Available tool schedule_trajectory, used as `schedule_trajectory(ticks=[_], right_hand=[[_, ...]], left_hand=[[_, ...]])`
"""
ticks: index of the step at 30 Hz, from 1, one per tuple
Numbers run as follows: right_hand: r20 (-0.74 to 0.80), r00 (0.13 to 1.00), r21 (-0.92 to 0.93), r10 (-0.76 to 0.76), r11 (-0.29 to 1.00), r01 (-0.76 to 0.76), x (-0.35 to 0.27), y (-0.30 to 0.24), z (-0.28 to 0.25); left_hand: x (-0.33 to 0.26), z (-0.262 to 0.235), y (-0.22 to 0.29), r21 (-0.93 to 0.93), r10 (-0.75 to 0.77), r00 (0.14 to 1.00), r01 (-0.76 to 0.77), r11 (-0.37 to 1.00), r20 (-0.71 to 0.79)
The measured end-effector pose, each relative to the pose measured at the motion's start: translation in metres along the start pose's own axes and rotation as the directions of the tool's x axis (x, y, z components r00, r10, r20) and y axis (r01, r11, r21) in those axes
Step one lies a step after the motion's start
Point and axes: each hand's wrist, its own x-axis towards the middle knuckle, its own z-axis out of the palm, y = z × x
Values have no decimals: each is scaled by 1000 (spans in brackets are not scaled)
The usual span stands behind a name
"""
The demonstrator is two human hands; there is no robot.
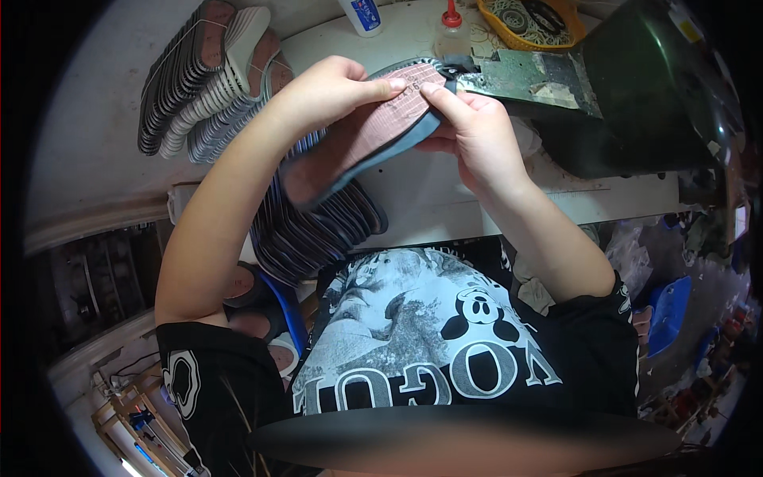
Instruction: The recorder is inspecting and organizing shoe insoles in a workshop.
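Observation:
Both my hands grip one shoe sole, with a pink upper face [373, 131] and a grey-blue edge, over the white table. My left hand [338, 89] holds its left edge, thumb pressed on the pink face. My right hand [477, 131] pinches the right edge, thumb on top and fingers underneath. The sole slants, its far end close against the narrow tip of a dark green machine's arm [528, 83], its other end toward me at lower left. Where the far end meets the machine, the contact is too small to make out.
Tied stacks of soles [187, 79] stand at the far left. A row of dark soles [318, 226] lies at the table's near edge. Behind are a white bottle [362, 17], a red-tipped squeeze bottle [453, 36] and a yellow basket [574, 33] of cords. A blue bin [670, 314] sits at lower right.

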Motion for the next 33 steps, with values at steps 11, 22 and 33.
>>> schedule_trajectory(ticks=[11, 22, 33], right_hand=[[168, 986, -146, 9, 989, 16, -23, 7, -27], [249, 932, -192, 261, 957, -217, -20, 3, -31], [143, 953, 146, 267, 947, -287, -52, 4, -3]], left_hand=[[-15, 31, 17, -455, -159, 973, 218, 863, 166], [-6, 27, 1, -563, -93, 990, 17, 826, -107], [34, -5, 1, -360, -101, 992, 68, 930, -72]])
